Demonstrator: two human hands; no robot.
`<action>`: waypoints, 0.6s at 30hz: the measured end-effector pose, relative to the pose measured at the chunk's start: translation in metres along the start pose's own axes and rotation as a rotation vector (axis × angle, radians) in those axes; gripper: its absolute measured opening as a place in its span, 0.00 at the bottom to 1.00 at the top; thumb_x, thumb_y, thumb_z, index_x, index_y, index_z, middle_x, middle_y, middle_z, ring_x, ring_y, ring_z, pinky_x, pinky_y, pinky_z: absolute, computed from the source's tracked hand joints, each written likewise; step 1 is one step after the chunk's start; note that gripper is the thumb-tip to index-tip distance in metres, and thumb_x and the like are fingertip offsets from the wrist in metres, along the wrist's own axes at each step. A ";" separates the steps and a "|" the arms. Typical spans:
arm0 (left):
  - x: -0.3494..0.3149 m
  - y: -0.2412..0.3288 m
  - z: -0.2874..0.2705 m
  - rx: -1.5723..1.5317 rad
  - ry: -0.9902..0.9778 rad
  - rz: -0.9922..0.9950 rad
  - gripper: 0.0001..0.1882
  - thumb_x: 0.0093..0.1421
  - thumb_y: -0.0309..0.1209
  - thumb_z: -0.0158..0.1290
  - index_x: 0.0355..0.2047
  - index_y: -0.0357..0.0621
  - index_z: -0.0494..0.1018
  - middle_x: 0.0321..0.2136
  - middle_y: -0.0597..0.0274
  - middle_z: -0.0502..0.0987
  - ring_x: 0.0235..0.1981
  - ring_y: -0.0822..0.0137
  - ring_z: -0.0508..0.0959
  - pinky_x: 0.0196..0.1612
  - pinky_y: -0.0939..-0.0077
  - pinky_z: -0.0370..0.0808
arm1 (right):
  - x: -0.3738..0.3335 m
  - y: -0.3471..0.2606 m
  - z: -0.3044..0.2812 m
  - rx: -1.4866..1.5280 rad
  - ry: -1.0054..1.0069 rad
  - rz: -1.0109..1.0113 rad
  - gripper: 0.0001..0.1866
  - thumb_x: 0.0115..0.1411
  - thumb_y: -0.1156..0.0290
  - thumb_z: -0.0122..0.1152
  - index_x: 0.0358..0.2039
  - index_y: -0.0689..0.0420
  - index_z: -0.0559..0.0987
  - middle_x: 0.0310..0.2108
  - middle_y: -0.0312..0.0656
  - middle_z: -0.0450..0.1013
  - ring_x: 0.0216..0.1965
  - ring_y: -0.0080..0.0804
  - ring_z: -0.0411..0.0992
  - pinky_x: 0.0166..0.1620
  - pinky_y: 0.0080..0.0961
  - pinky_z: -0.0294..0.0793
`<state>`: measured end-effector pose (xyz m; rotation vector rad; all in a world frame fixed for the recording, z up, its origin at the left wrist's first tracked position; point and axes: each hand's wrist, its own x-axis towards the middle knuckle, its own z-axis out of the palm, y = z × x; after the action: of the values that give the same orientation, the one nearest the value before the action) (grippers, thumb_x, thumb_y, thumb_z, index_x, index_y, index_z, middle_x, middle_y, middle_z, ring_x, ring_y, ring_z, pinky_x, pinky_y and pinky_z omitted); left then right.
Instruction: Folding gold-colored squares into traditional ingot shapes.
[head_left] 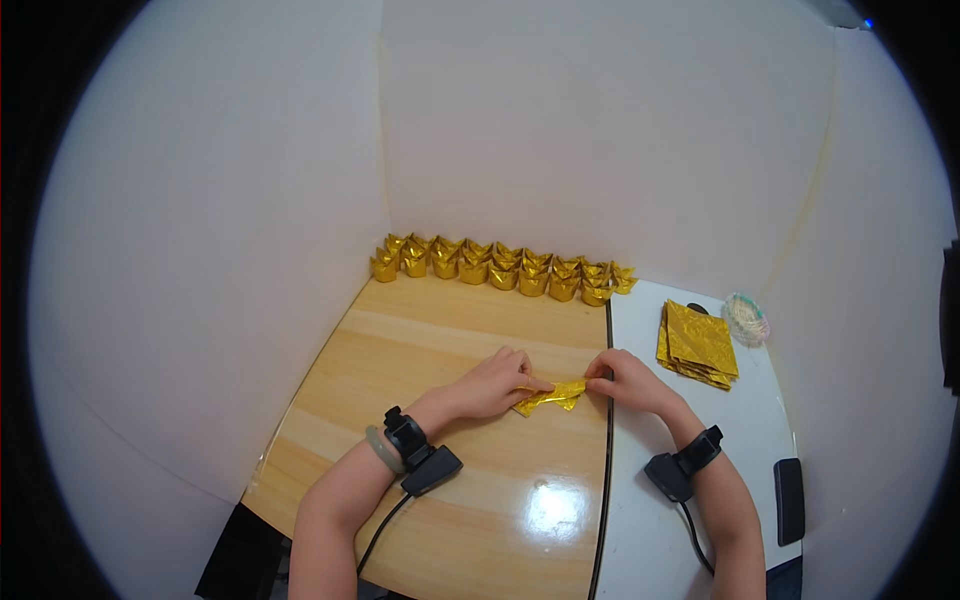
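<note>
A partly folded piece of gold foil paper [567,396] lies on the wooden table top, between my two hands. My left hand [497,384] presses on its left part with the fingers bent. At its right end my right hand [626,380] pinches the paper's edge between thumb and fingers. Along the back edge stand several folded gold paper ingots [503,271] in rows. A stack of flat gold foil sheets [697,345] rests on the white surface to the right of my right hand.
The wooden table top [400,350] meets a white surface [650,540] along a dark seam. A small clear container [745,320] with pale contents stands beyond the sheets, and a black oblong device [789,500] lies at the right edge. White walls enclose the table. Cables run from both wrist devices.
</note>
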<state>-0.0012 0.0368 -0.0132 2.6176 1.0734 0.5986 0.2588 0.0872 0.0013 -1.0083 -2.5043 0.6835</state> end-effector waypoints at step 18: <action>0.001 -0.009 0.004 -0.047 0.058 -0.035 0.15 0.54 0.33 0.53 0.44 0.51 0.73 0.33 0.59 0.69 0.41 0.57 0.67 0.44 0.68 0.65 | 0.002 -0.029 0.018 0.500 -0.107 0.113 0.12 0.55 0.76 0.59 0.40 0.61 0.72 0.34 0.36 0.72 0.38 0.21 0.72 0.41 0.17 0.72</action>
<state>-0.0046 0.0434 -0.0198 2.5500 1.1059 0.6874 0.2327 0.0646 0.0032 -0.9420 -2.1940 1.3446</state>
